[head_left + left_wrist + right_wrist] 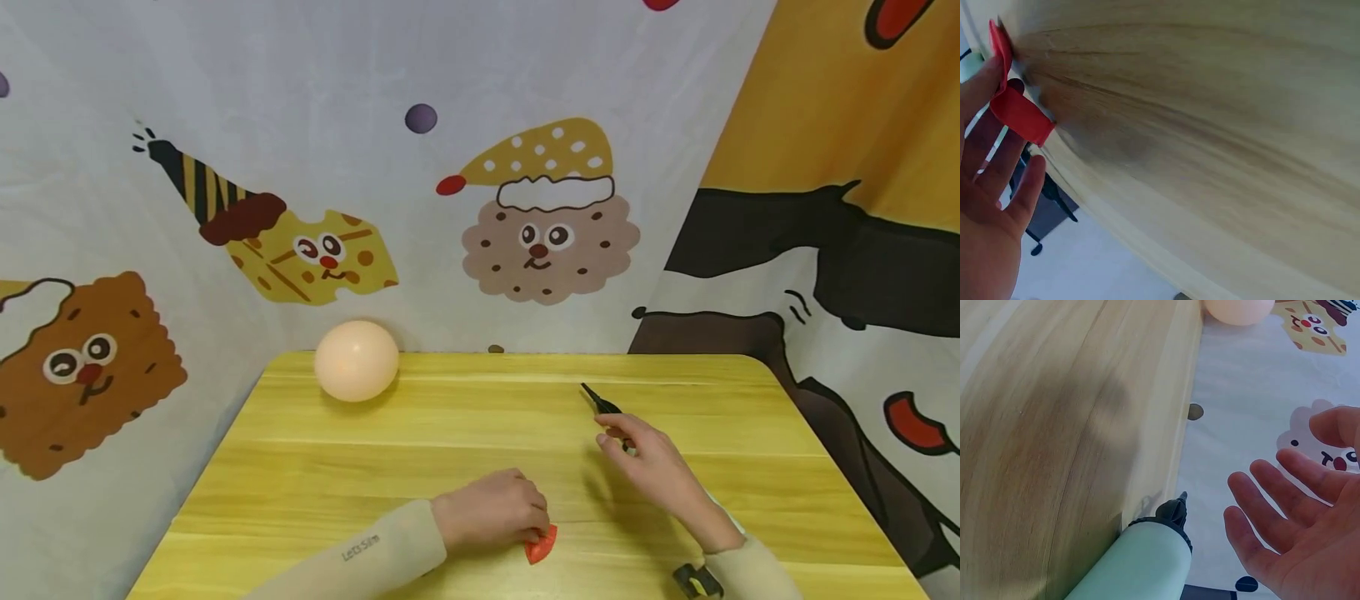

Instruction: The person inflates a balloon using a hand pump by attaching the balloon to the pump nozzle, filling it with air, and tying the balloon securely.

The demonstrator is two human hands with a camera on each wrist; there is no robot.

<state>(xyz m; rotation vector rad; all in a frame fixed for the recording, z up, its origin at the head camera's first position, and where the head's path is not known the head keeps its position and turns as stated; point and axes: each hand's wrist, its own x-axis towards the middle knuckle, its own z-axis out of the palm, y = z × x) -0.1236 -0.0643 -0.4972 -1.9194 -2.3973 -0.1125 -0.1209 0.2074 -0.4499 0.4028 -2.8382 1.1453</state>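
Note:
My left hand point(491, 510) pinches a limp red balloon point(541, 545) just above the near middle of the table. In the left wrist view the red balloon point(1021, 115) hangs folded between thumb and fingers. On the right, a hand pump lies on the table, its black nozzle point(600, 400) pointing away toward the back. Its mint-green barrel point(1138, 559) shows in the right wrist view; in the head view my right hand point(652, 467) and forearm mostly cover it. The right hand hovers over the pump, fingers spread and apart from it.
A round peach balloon point(357, 362), inflated, sits at the table's back left corner. Behind the wooden table point(465, 417) hangs a cloth point(420, 250) printed with cartoon biscuits and cheese. The pump's black handle end point(697, 581) lies near the front edge, by the right sleeve.

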